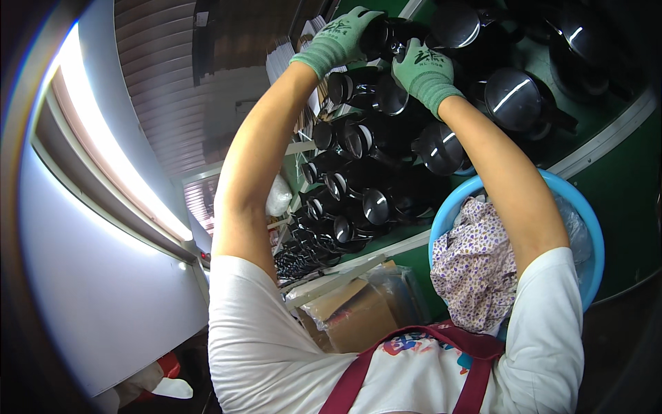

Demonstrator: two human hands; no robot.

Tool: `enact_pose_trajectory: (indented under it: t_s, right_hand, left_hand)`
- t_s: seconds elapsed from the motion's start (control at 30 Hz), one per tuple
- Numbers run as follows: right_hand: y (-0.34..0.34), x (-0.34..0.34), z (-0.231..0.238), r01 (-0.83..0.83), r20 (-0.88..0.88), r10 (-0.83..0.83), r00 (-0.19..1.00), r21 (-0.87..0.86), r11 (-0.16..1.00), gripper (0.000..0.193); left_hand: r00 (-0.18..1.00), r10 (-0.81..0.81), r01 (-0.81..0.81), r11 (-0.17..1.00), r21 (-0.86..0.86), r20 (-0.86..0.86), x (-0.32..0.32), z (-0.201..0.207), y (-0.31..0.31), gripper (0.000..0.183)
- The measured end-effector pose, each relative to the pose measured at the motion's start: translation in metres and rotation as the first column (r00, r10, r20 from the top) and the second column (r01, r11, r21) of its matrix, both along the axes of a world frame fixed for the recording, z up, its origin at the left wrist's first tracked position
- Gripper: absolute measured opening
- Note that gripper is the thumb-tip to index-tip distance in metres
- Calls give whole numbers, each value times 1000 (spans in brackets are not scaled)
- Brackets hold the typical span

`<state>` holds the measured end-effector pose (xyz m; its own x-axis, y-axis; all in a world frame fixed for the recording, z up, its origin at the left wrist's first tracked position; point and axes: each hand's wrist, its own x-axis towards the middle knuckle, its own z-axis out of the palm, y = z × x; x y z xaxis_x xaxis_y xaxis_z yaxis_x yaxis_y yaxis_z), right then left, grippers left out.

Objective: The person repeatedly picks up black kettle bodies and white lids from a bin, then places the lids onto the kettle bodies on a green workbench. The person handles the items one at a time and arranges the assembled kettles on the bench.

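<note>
one blue basin (pixel 583 214), one floral cloth (pixel 472 265)

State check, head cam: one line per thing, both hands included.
left hand: gloved green, gripping black jug
right hand: gloved green, on the same jug
black jug: held up between both hands
row of black jugs: lying on their sides, stacked on green surface
blue basin: holds a crumpled floral cloth
floral cloth: bunched up in basin

Plastic-wrapped brown cardboard box (pixel 355 314) below shelf
</note>
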<state>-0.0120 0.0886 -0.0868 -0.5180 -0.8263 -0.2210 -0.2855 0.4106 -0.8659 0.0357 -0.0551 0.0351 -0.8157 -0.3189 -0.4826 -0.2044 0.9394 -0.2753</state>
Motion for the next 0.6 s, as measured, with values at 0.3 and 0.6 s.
enact_pose_trajectory:
  t_s: [0.3,0.6]
  right_hand:
    - [1,7,4,-28,-7,29,1000,27,999,50]
    - [-11,2,-2,-22,-99,26,995,38,999,51]
  left_hand:
    - [999,-30,31,999,19,-33,0,-12,-4,93]
    - [930,148,-129,988,80,-337,26,-12,-3,95]
